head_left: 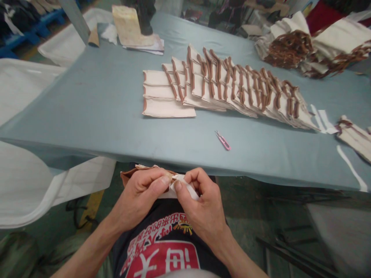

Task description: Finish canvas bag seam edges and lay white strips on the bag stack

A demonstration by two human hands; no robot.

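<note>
Left hand (142, 195), right hand (203, 204) both pinched tight on cream fabric piece (180, 180) over lap. Pink snips (222, 140), fanned row of pieces (232, 90) lay on table (101, 104).

Left hand (142, 197) and right hand (204, 210) together, fingers (159, 181) pinched.

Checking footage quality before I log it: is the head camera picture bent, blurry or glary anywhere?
Head view: wide-lens bending bows the table edge; light soft, even, no harsh glare; left hand and right hand pinching the white fabric piece are sharp, the pink snips too.
</note>
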